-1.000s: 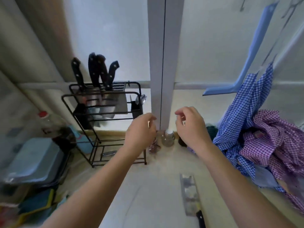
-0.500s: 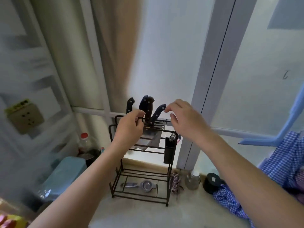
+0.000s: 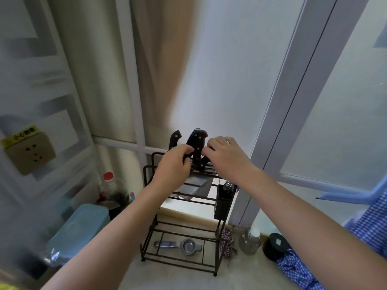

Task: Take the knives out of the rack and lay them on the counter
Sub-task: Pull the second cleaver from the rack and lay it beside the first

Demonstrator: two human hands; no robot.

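Note:
A black wire rack (image 3: 218,256) stands on the pale counter (image 3: 178,278) against the window. Several dark-handled knives stick up from its top slots: one at the left (image 3: 174,139), two close together in the middle (image 3: 198,141), and a shorter one (image 3: 202,164) low between my hands. My left hand (image 3: 172,168) pinches the base of a middle handle between thumb and fingers. My right hand (image 3: 227,158) hovers over the rack's right side, its curled fingertips touching the middle handles, with nothing clearly held. Wide blades (image 3: 195,188) hang below the slots.
A black utensil cup (image 3: 223,203) hangs on the rack's right side, and a metal squeezer (image 3: 184,245) lies on its bottom shelf. A glass jar (image 3: 250,241), a black lid (image 3: 275,245) and blue checked cloth (image 3: 368,225) are at the right. A red-capped bottle (image 3: 109,182) and a blue-lidded box (image 3: 83,222) are at the left.
The view swung up and left from the counter to the rack. Both hands rose from above the counter to the knife handles. The cleaver lying on the counter has left the view.

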